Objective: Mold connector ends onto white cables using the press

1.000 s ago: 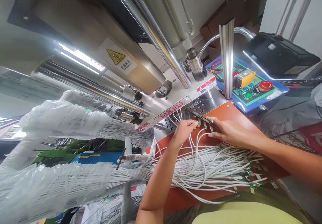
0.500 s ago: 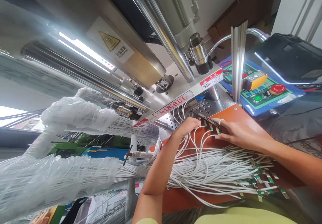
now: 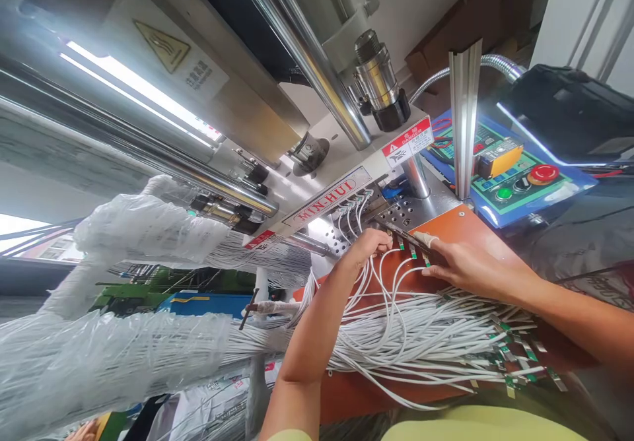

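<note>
My left hand (image 3: 372, 244) is closed at the left end of a dark metal bar (image 3: 409, 237), its fingertips pinched on something too small to make out. My right hand (image 3: 450, 261), with a pale cover on one finger, grips the bar's right end. Small green-and-silver connectors (image 3: 414, 252) sit along the bar, with white cables curving down from them. Below, a thick bundle of white cables (image 3: 421, 325) lies over the orange board (image 3: 483, 233), with loose connectors at its right end. More cable ends show under the press plate (image 3: 327, 198).
Steel columns (image 3: 307, 65) and a heated block rise above my hands. A blue control panel (image 3: 520, 177) with red and green buttons stands at the right, behind a metal post (image 3: 463, 121). Plastic-wrapped cables (image 3: 129, 348) fill the left. Part of another person's hand (image 3: 83, 430) shows bottom left.
The press parts appear shifted left and slightly larger as the view moves. More connectors now show under the plate. Both hands keep nearly the same place at the bar.
</note>
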